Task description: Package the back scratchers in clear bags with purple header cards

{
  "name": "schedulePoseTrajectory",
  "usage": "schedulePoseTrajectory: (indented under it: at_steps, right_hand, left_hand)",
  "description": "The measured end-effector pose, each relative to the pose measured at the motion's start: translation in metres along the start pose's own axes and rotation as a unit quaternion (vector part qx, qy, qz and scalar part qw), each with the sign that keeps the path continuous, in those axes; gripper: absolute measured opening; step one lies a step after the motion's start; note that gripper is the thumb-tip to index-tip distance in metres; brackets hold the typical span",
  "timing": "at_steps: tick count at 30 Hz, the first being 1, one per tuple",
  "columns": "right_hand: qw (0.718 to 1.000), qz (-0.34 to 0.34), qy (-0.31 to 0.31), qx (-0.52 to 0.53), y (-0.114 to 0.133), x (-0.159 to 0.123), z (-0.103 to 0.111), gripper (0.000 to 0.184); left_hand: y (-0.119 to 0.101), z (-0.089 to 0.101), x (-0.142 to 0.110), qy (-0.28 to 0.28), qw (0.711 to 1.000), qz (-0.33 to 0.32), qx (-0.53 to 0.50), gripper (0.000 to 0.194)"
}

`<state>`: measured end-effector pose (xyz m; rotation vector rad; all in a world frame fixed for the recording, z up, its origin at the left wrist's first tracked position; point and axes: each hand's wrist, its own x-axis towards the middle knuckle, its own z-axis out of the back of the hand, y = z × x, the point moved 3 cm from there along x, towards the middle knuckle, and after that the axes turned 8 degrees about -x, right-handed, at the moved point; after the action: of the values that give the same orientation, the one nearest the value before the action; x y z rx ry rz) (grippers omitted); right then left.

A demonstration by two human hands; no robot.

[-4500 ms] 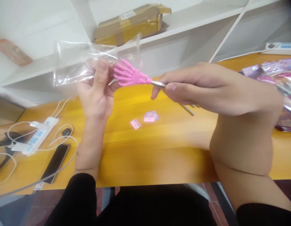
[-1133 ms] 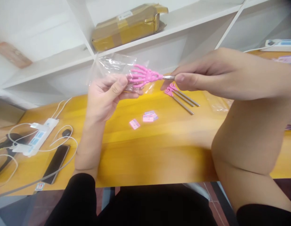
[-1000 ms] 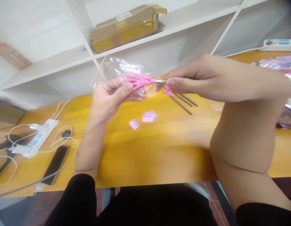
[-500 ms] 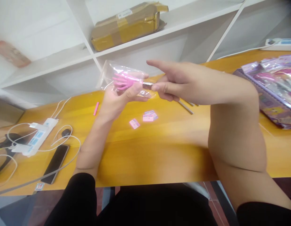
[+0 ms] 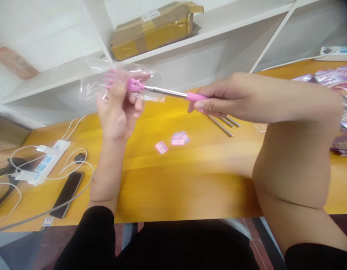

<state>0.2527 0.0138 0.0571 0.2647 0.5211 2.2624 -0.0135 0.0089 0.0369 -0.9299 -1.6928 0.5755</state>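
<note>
Scratcher (image 5: 168, 92) shifted left, spans L hand (image 5: 117, 108) to R hand (image 5: 229, 98).

Crinkled plastic and bright metal over smooth wood
The bag (image 5: 88, 85) is clear, glossy plastic; the hand-shaped head (image 5: 136, 85), pink plastic; the shaft (image 5: 168, 92), polished metal; the grip (image 5: 195, 97), matt pink. The tabletop (image 5: 176, 180) has softly shining wood grain, the carton (image 5: 162, 33) brown cardboard with glossy tape, the sleeve (image 5: 91, 232) matt black cloth.

White, straight-edged open shelving unit (image 5: 241, 48) spans ten to two o'clock. Long yellow-orange wood-grained table (image 5: 168, 183) runs nine to three o'clock, pale sheen (image 5: 232, 157) towards four. Below front edge, reddish-brown tiled floor (image 5: 57, 242) at five and seven.
</note>
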Motion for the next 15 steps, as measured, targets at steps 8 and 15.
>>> schedulePoseTrajectory:
  at_steps: [8, 15]
  right_hand:
    - [0.997, 0.021, -0.076, -0.013, 0.012, 0.000, 0.003, 0.075]
    - [0.995, 0.023, -0.092, 0.013, 0.011, -0.003, 0.005, 0.077]
  left_hand:
    - [0.000, -0.007, -0.004, -0.012, 0.999, 0.034, 0.010, 0.069]
    - [0.001, -0.013, -0.009, 0.002, 0.999, 0.053, 0.009, 0.070]
